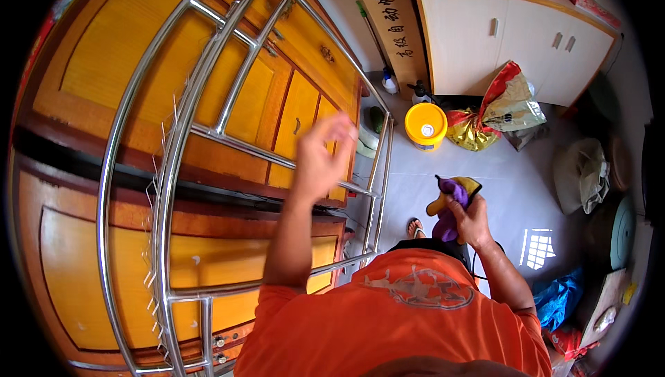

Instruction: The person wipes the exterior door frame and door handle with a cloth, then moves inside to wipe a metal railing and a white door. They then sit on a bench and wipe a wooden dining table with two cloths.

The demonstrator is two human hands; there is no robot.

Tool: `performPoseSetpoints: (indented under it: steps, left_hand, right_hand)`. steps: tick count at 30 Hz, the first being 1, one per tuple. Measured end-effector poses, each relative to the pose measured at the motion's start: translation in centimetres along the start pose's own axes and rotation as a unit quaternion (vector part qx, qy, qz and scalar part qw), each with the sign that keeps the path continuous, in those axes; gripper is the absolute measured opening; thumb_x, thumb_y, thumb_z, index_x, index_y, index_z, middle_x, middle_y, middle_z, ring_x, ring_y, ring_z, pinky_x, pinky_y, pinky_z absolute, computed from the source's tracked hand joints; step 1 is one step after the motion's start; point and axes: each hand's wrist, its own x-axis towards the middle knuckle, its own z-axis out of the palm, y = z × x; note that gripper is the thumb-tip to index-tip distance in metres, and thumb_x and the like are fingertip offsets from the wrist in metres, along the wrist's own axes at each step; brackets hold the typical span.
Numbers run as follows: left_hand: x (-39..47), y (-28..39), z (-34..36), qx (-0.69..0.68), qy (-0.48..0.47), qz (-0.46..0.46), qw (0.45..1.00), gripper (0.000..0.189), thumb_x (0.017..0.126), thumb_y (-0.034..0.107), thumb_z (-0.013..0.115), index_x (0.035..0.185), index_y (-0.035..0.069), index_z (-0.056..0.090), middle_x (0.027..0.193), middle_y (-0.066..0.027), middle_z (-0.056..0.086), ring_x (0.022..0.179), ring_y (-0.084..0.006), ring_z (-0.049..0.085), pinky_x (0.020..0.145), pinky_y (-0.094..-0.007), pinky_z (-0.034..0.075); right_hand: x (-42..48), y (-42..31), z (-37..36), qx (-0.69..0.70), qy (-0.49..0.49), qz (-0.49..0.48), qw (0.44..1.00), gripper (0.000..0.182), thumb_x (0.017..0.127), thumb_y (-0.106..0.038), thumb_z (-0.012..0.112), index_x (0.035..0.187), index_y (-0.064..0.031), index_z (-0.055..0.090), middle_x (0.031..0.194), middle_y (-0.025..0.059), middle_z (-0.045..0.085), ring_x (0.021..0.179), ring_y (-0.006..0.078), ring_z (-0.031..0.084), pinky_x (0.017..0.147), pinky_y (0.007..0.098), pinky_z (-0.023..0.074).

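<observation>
My right hand (pixel 476 222) is closed around a bunched purple and yellow cloth (pixel 453 209) with black edging, held in front of my waist. My left hand (pixel 323 157), blurred by motion, is raised with nothing visible in it; a gap shows between thumb and fingers. It appears in front of a stainless steel tube frame (pixel 244 147), and whether it touches the frame I cannot tell. Thin pale strips, perhaps ties, stick out along one long tube. Behind the frame are yellow-brown wooden cabinets (pixel 98 49) with panelled doors.
On the tiled floor (pixel 400 190) stand a yellow bucket (pixel 426 122) with a lid and several bags, one red and gold (pixel 475 130). A white cupboard (pixel 462 39) is at the back. Beside it leans a long cardboard box (pixel 387 18) bearing writing. A blue plastic bag (pixel 558 294) lies at right.
</observation>
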Motion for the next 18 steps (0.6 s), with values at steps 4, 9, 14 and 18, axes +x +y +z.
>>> performPoseSetpoints:
  steps: [4, 9, 14, 18]
  left_hand:
    - [12.0, 3.7, -6.4, 0.158, 0.155, 0.038, 0.974, 0.025, 0.101, 0.019, 0.069, 0.119, 0.001, 0.072, 0.103, -0.0097, 0.076, 0.097, -0.0163, 0.071, 0.087, -0.0308, 0.055]
    - [25.7, 5.6, -15.2, 0.262, 0.257, 0.129, 0.922, 0.034, 0.102, 0.030, 0.068, 0.115, 0.000, 0.075, 0.102, -0.0102, 0.078, 0.096, -0.0153, 0.072, 0.087, -0.0299, 0.055]
    - [35.8, 6.0, -24.8, 0.525, 0.268, 0.140, 0.796, 0.044, 0.095, 0.041, 0.073, 0.111, 0.000, 0.076, 0.100, -0.0142, 0.079, 0.094, -0.0249, 0.076, 0.084, -0.0346, 0.056]
    - [42.8, 5.9, -31.9, 0.633, 0.208, 0.030, 0.745, 0.042, 0.094, 0.040, 0.074, 0.111, 0.002, 0.077, 0.105, -0.0162, 0.078, 0.101, -0.0297, 0.075, 0.089, -0.0385, 0.056]
  right_hand:
    - [5.2, -0.7, -0.2, -0.003, 0.038, 0.018, 0.999, 0.027, 0.099, -0.011, 0.067, 0.122, 0.0030, 0.063, 0.096, 0.0080, 0.071, 0.077, 0.0149, 0.067, 0.070, 0.0314, 0.0559]
    - [13.0, 0.9, -2.1, 0.053, 0.060, -0.001, 0.997, 0.027, 0.098, -0.010, 0.068, 0.120, 0.0051, 0.065, 0.091, 0.0072, 0.071, 0.077, 0.0148, 0.066, 0.069, 0.0305, 0.0548]
    - [22.2, -1.6, -4.4, -0.032, 0.033, -0.024, 0.999, 0.025, 0.098, -0.008, 0.067, 0.119, 0.0050, 0.066, 0.089, 0.0064, 0.069, 0.074, 0.0139, 0.066, 0.069, 0.0305, 0.0542]
    - [29.6, -3.6, -5.9, -0.025, 0.006, -0.041, 0.999, 0.023, 0.097, -0.006, 0.066, 0.118, 0.0049, 0.066, 0.089, 0.0060, 0.069, 0.076, 0.0138, 0.067, 0.069, 0.0301, 0.0545]
